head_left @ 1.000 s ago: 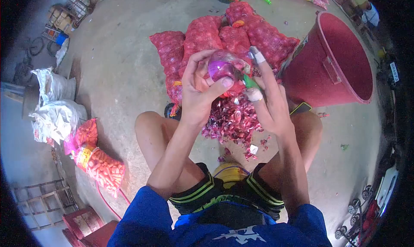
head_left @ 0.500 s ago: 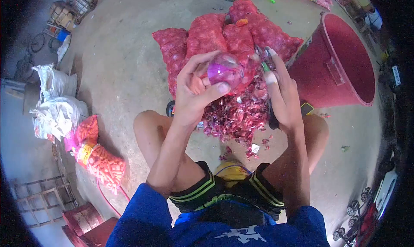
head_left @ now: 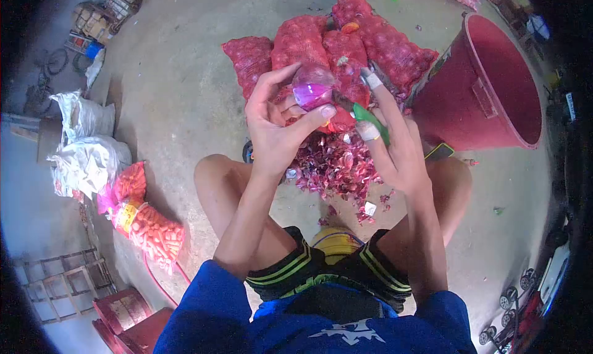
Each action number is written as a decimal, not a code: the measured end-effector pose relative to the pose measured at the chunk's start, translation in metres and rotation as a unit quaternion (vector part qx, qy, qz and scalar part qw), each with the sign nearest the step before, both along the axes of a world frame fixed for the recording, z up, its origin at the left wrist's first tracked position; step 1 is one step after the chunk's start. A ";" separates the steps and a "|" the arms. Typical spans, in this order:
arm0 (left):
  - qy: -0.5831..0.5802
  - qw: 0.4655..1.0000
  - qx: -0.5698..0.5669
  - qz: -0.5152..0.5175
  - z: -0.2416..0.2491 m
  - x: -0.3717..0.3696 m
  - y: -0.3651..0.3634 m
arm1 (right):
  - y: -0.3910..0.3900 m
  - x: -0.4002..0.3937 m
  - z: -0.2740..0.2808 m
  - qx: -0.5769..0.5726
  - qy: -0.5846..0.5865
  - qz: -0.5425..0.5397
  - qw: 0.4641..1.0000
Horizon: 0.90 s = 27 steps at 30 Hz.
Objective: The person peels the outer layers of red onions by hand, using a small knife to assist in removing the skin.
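Held up in my left hand [head_left: 275, 119] is a red onion [head_left: 314, 94], gripped between thumb and fingers, its purple side shiny. My right hand [head_left: 398, 144] grips a small knife by its green handle [head_left: 372, 120], with white wraps on the thumb and a finger. The dark blade points left and reaches the onion's right side. Below both hands, a heap of onion skins [head_left: 340, 168] covers the floor between my legs. Just beyond the hands lie red mesh sacks of onions [head_left: 299, 42].
A large dark red tub [head_left: 451, 101] stands tilted at the right, near the sacks. To the left are white sacks [head_left: 92, 162] and a bag of carrots [head_left: 151, 230]. A wooden frame [head_left: 62, 286] lies at lower left. I sit on a yellow seat [head_left: 335, 246].
The knife has swung in from the right, so its blade now meets the onion. The onion has turned and shifted slightly in my left hand.
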<state>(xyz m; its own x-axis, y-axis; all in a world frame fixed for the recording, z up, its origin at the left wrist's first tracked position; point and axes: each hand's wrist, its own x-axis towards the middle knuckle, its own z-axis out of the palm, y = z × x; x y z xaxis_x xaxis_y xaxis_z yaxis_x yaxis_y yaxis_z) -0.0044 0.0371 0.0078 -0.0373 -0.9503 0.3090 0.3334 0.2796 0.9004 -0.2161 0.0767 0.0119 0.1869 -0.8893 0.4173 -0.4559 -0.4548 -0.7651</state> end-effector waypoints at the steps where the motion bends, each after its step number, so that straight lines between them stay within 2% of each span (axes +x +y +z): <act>1: -0.002 1.000 0.001 0.002 0.000 0.000 0.000 | 0.000 0.002 -0.002 -0.010 -0.012 -0.005 1.000; 5: 0.026 1.000 0.006 0.014 0.001 -0.003 -0.001 | -0.001 0.009 -0.003 -0.028 -0.010 -0.019 0.999; 10: -0.007 0.999 -0.028 0.037 0.000 -0.003 -0.003 | -0.001 0.011 0.002 -0.001 -0.005 -0.016 1.000; 17: -0.039 0.999 -0.012 0.036 0.002 -0.002 0.000 | 0.000 0.011 0.001 0.016 0.003 -0.030 0.999; 20: -0.084 0.996 -0.012 0.013 0.005 0.000 0.000 | -0.002 0.006 0.002 0.044 -0.033 -0.014 0.998; 22: -0.069 0.997 0.025 -0.034 0.001 0.000 0.000 | -0.003 -0.002 0.001 0.234 -0.150 0.014 0.960; 26: -0.065 0.996 0.043 -0.043 0.005 -0.002 0.003 | -0.001 -0.007 0.011 0.231 -0.129 0.016 0.964; 27: -0.066 0.995 0.056 -0.053 0.006 -0.001 0.002 | -0.002 -0.007 0.009 0.172 -0.112 0.038 0.978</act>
<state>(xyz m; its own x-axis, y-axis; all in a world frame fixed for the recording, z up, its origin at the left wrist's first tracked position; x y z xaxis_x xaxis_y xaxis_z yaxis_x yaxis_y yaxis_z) -0.0058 0.0396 0.0134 -0.1715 -0.9673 0.1868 0.2332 0.1444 0.9616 -0.2232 0.0751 0.0213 0.1962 -0.9714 0.1338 -0.2343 -0.1790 -0.9555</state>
